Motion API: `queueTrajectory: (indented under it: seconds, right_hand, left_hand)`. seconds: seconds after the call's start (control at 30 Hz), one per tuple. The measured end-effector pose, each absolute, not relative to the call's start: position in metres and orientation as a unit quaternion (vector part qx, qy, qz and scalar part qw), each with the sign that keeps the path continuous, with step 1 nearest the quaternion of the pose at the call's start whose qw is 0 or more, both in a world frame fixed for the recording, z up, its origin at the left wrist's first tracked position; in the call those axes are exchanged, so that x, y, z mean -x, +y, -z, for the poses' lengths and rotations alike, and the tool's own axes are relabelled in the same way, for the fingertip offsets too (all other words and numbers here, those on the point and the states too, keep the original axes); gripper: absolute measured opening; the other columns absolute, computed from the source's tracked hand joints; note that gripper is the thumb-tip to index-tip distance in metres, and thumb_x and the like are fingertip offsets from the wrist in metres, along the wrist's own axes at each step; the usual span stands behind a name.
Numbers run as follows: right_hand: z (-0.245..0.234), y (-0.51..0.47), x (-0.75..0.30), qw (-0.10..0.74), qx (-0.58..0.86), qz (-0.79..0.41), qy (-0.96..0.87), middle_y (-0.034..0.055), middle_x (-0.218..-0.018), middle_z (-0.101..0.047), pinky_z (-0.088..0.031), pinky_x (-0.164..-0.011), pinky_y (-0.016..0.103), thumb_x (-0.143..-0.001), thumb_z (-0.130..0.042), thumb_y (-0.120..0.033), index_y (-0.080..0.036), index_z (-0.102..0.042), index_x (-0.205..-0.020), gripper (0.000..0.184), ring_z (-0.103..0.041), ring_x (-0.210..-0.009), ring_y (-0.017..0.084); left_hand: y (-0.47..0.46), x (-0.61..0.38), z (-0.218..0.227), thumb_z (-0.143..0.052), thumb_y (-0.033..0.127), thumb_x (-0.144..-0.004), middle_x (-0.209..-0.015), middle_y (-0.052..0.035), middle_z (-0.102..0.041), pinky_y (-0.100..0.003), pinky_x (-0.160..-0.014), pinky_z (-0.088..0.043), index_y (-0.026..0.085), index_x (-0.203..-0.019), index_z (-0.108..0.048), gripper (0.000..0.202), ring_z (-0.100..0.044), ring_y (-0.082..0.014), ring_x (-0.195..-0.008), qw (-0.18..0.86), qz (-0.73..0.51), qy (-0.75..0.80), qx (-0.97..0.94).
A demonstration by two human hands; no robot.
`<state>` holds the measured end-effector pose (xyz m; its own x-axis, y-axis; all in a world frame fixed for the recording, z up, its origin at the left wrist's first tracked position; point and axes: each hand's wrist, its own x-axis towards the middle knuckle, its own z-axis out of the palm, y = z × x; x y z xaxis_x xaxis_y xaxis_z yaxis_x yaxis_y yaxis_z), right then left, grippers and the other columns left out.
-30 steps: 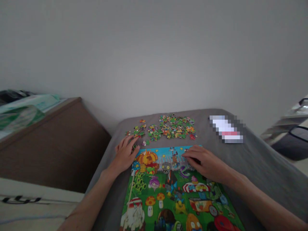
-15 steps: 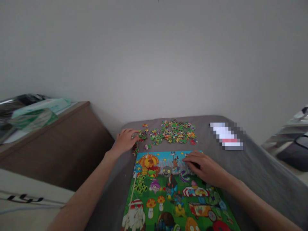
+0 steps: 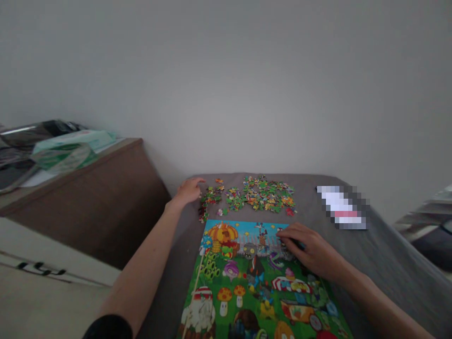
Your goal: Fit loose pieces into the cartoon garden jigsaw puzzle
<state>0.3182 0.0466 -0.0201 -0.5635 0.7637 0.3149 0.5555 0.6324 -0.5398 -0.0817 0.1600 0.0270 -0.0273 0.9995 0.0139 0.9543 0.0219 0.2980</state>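
A glossy cartoon picture board (image 3: 233,270) with plants, mushrooms and a grey zombie lies on the grey cloth before me. Beyond its far edge is a spread of loose jigsaw pieces (image 3: 268,195). My left hand (image 3: 190,189) hovers beside the smaller cluster of pieces (image 3: 212,195) on the left, index finger stretched out towards an orange piece (image 3: 219,181); nothing shows in it. Over the board's far right corner, my right hand (image 3: 304,241) keeps its fingers bent and pressed together. What those fingertips hold, if anything, is too small to make out.
A blurred-out phone-like thing (image 3: 341,207) lies right of the pieces on the grey cloth (image 3: 381,263). To the left stands a brown cabinet (image 3: 106,183) with green-and-white plastic bags (image 3: 70,150) on top. A pale wall (image 3: 226,94) closes off the back.
My left hand has moved away from the left cluster, up towards the cloth's far edge, its index finger now pointing out. The right hand stays at the board's corner. The view has shifted slightly.
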Motion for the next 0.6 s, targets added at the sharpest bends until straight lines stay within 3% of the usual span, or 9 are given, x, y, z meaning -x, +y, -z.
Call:
queueTrajectory:
  seconds: [0.13, 0.3, 0.43, 0.6]
  right_hand:
    - [0.021, 0.050, -0.323, 0.276, 0.396, -0.191, -0.855, 0.0078, -0.100, -0.074, -0.055, -0.087, 0.038, -0.098, -0.050, -0.025, -0.022, -0.073, -0.107, 0.025, -0.068, -0.095, 0.022]
    - [0.019, 0.055, -0.327, 0.266, 0.418, -0.188, -0.848, 0.0073, -0.098, -0.075, -0.055, -0.086, 0.037, -0.099, -0.049, -0.028, -0.023, -0.074, -0.106, 0.026, -0.069, -0.093, 0.022]
    - [0.017, 0.055, -0.327, 0.263, 0.427, -0.182, -0.846, 0.0075, -0.099, -0.075, -0.055, -0.086, 0.037, -0.099, -0.048, -0.029, -0.023, -0.073, -0.107, 0.027, -0.069, -0.094, 0.022]
    - [0.014, 0.054, -0.327, 0.249, 0.438, -0.189, -0.843, 0.0072, -0.099, -0.074, -0.054, -0.087, 0.036, -0.099, -0.049, -0.026, -0.022, -0.073, -0.107, 0.025, -0.068, -0.095, 0.021]
  left_hand:
    - [0.175, 0.095, -0.026, -0.062, 0.034, -0.097, -0.127, -0.0100, -0.063, -0.044, -0.091, -0.056, 0.017, -0.125, -0.061, 0.033, -0.064, -0.0236, -0.107, 0.148, -0.087, 0.701, -0.692]
    - [0.189, 0.101, -0.017, -0.067, 0.025, -0.082, -0.116, -0.0054, -0.073, -0.026, -0.091, -0.051, 0.019, -0.115, -0.071, 0.034, -0.068, -0.0204, -0.104, 0.195, -0.045, 0.679, -0.706]
    - [0.191, 0.110, -0.018, -0.072, 0.033, -0.067, -0.107, -0.0067, -0.075, -0.027, -0.079, -0.052, 0.019, -0.117, -0.070, 0.051, -0.070, -0.0230, -0.092, 0.194, -0.014, 0.676, -0.711]
    - [0.192, 0.112, -0.013, -0.069, 0.033, -0.064, -0.104, -0.0066, -0.073, -0.027, -0.069, -0.052, 0.020, -0.118, -0.068, 0.056, -0.070, -0.0225, -0.083, 0.201, -0.013, 0.674, -0.710]
